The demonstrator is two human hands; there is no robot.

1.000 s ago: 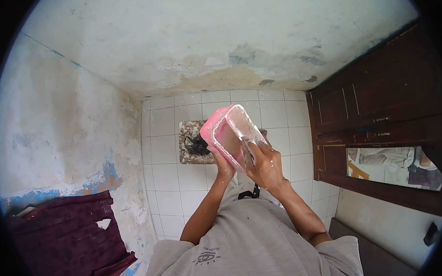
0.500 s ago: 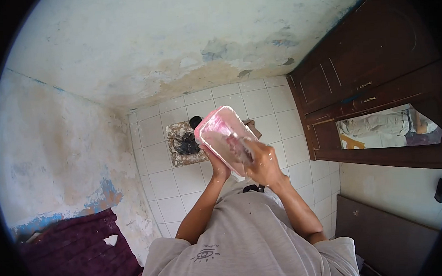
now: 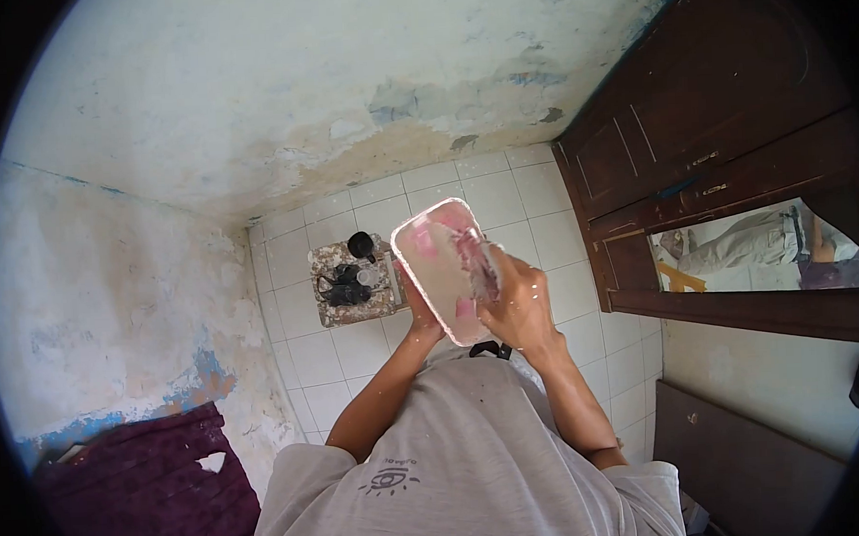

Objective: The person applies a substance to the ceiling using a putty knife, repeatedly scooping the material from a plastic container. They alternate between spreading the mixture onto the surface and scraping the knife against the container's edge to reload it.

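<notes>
A pink rectangular tub (image 3: 441, 267) with a whitish rim and pale, wet-looking contents is held tilted in front of my body. My left hand (image 3: 421, 302) grips its left side, the fingers partly hidden behind the wall. Over the tub's right side, my right hand (image 3: 522, 307) is closed around a flat scraper-like tool (image 3: 477, 261) smeared with whitish and pink material. Part of the tool is blurred, so its exact shape is unclear. White specks dot the right hand.
Left of the tub, a stained stool-like surface (image 3: 331, 313) bears a black cup (image 3: 360, 245) and a dark crumpled item (image 3: 344, 288). Peeling walls stand ahead and left. A dark wooden cabinet (image 3: 655, 162) is at right, purple cloth (image 3: 152, 491) at lower left.
The tub has turned more upright in view and shows more of its inside. The tool in my right hand has shifted up toward the tub's right edge. The view has moved slightly.
</notes>
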